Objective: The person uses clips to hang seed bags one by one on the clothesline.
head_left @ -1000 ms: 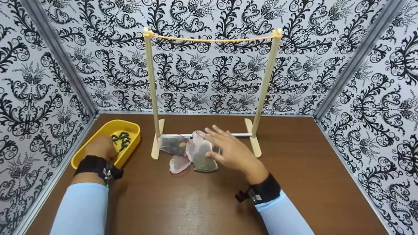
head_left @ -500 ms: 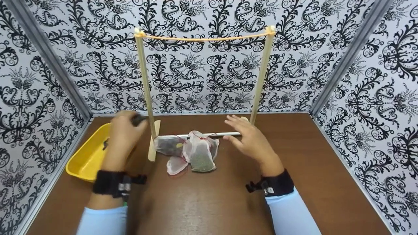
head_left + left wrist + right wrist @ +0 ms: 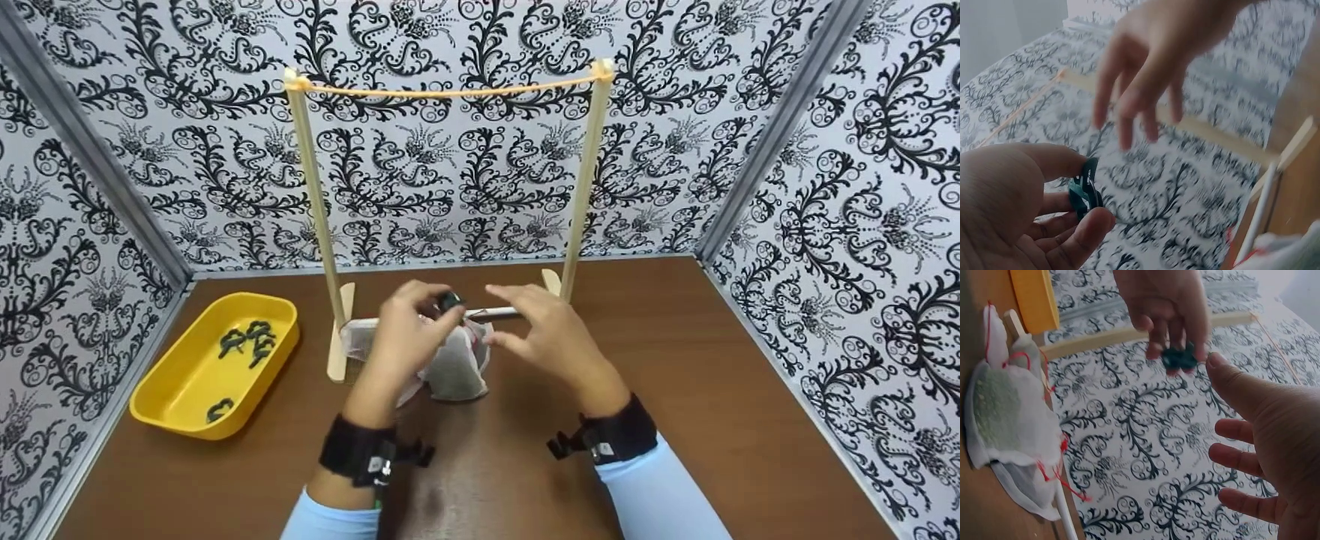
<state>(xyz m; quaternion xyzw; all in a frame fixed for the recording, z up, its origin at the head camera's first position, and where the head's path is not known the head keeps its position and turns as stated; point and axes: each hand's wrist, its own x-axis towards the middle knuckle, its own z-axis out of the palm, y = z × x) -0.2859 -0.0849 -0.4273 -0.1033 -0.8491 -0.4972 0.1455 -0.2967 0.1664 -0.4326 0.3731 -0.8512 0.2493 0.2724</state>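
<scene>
Between the thumb and fingers of my left hand [image 3: 405, 330] is a small dark green plastic clip [image 3: 1086, 194], held up over the mesh drawstring pouches. My right hand [image 3: 551, 337] is apart from it to the right, fingers spread and holding nothing. In the right wrist view the clip [image 3: 1179, 358] sits at the left fingertips, close to my right thumb. Several white mesh pouches [image 3: 454, 371] with red strings lie piled on the table under the hands, partly hidden by the left one. Greenish dried contents show through one pouch [image 3: 999, 408].
Behind the hands stands a wooden frame with a left post [image 3: 319, 210], a right post [image 3: 587, 180], an orange cord [image 3: 450, 94] across the top and a white bar low down. A yellow tray [image 3: 180, 375] at left holds several dark green clips [image 3: 259, 337].
My left hand came out of the yellow tray with the clip and moved right, over the pouches. My right hand drew off the pouches and stays spread beside them.
</scene>
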